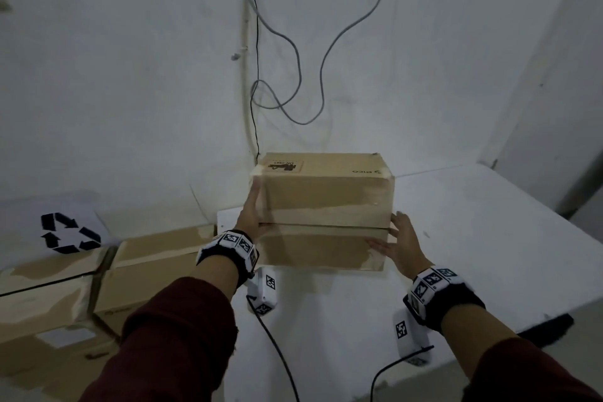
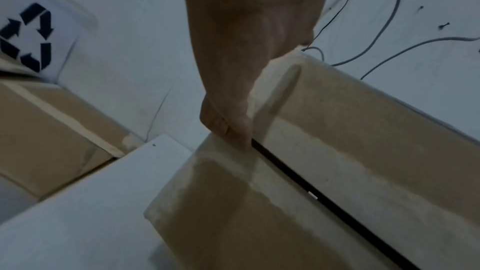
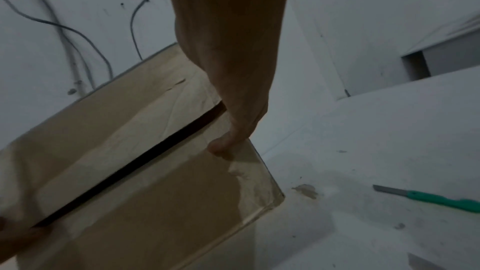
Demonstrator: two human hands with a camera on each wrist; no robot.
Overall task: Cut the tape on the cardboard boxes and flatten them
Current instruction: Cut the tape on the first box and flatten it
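- Cardboard box [image 1: 321, 209] sits near the desk's [image 1: 473, 238] far left corner, against the wall.
- Its long axis runs left-right, and the slit seam [image 2: 298, 176] faces me, gaping dark.
- Left hand [image 1: 253, 215] grips the box's left end, thumb at the seam.
- Right hand [image 1: 399, 246] holds the right end, fingers [image 3: 221, 147] on the near flap.
- Both are equally close; my guess is next I pull the flaps apart.
- Green knife [image 3: 431, 198] lies on the desk to my right, unheld.

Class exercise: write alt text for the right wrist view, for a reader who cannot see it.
A right hand holds one end of a cardboard box at the dark open seam between its two flaps, above a white table. A green-handled knife lies on the table to the right, apart from the box. Loose cables hang down the white wall behind.
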